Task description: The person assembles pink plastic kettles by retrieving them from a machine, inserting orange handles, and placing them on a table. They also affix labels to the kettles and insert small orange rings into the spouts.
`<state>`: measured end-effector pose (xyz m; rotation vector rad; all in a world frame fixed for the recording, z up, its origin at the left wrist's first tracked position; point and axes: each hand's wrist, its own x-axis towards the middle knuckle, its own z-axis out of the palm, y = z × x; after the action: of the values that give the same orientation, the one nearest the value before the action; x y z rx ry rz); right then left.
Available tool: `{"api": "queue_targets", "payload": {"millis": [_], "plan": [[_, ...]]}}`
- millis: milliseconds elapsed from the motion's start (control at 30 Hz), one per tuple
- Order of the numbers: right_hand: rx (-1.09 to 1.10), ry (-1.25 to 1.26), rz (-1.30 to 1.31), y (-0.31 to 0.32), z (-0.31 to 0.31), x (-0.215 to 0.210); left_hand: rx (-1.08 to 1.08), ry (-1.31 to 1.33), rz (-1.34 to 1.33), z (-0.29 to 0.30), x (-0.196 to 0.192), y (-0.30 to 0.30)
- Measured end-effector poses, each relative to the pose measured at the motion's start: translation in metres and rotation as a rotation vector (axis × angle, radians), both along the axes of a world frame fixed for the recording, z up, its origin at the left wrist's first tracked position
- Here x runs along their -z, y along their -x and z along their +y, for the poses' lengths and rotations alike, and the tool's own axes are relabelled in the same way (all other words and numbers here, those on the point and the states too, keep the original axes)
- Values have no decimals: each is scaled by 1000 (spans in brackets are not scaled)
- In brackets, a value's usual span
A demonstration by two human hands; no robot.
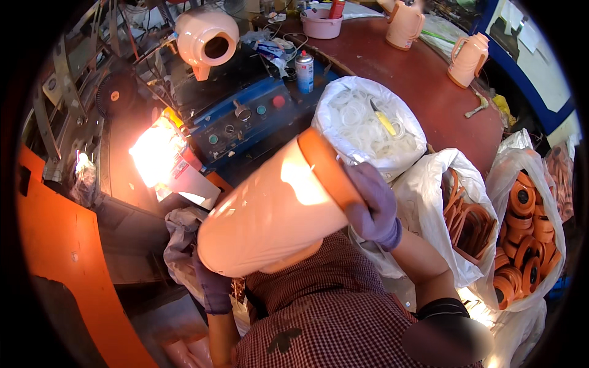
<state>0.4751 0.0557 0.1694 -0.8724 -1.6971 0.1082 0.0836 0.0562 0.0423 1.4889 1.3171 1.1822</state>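
The person holds one large peach flask shell (276, 211) at the centre of the view, tilted, with its orange rim (328, 168) toward one o'clock. The right hand (371, 205), in a purple glove, closes around the rim end, fingers wrapped over the edge. The left hand (211, 282), also gloved in purple, sits under the shell's lower end at seven o'clock; the shell hides most of it, so I cannot tell how its fingers are set.

Three more peach shells show: one (207, 38) lies on its side on the machine at eleven o'clock, its opening facing the camera, and two (405, 24) (467, 58) stand upright with handles on the round red table (417, 80) at one o'clock.

Three open white bags sit on the right. The nearest to the rim, at one o'clock, holds white rings (362, 119) with one yellow knife (383, 119) on top. The middle bag at three o'clock holds orange rings (466, 218). The far bag at four o'clock holds orange caps (521, 245).

One spray can (305, 70) stands on the blue control box (245, 116) at twelve o'clock. One pink bowl (321, 24) rests on the table.
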Motion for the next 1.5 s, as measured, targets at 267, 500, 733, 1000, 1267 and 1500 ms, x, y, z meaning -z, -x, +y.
{"api": "queue_targets", "payload": {"millis": [267, 500, 733, 1000, 1267, 1500], "plan": [[193, 48, -47, -13, -31, 43, -56, -192, 228, -1, 38, -3], [123, 1146, 253, -42, -14, 151, -136, -229, -139, -14, -130, -52], [421, 623, -300, -53, -91, 45, 152, -371, -441, -1, -178, -121], [667, 1079, -599, -182, -157, 65, 96, -48, -170, 28, -136, -111], [766, 773, -928, -288, -133, -53, 283, -77, -78, 41, -130, -100], [423, 45, -1229, -148, -44, -171, 159, -265, 176, 14, -149, -101]]}}
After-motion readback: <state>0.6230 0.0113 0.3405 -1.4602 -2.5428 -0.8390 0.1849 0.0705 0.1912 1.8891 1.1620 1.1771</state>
